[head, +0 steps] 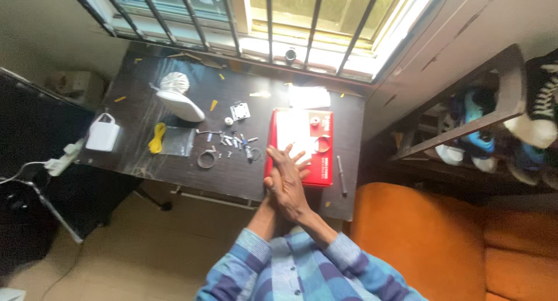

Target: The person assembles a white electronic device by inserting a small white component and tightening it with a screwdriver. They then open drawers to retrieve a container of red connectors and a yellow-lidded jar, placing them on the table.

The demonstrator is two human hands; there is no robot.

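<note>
Pressing together palm to palm, the left hand (278,182) and right hand (290,185) sit over the near edge of the dark table (232,179), fingers straight and spread, grasping nothing. Fingertips lie across the lower left part of a flat red box (302,147); whether they touch it cannot be told. Blue plaid sleeves (302,266) run down to the bottom edge of the view.

The red box lies flat on the right half of the table, with a small round part (314,121) and a ring (323,143) on top. Just left of it, a scatter of small screws and metal bits (232,141), a dark ring (206,159) and a small square metal plate (239,110). Further left: a clear plastic bag (177,141) with a yellow coil (157,137) beside it, a white fan-like device (177,97), and a white adapter (103,135) at the table's left edge. A thin pen-like stick (341,174) lies right of the box. Barred window (273,16) beyond the table; orange seat (430,237) and shoe rack (482,115) to the right.
</note>
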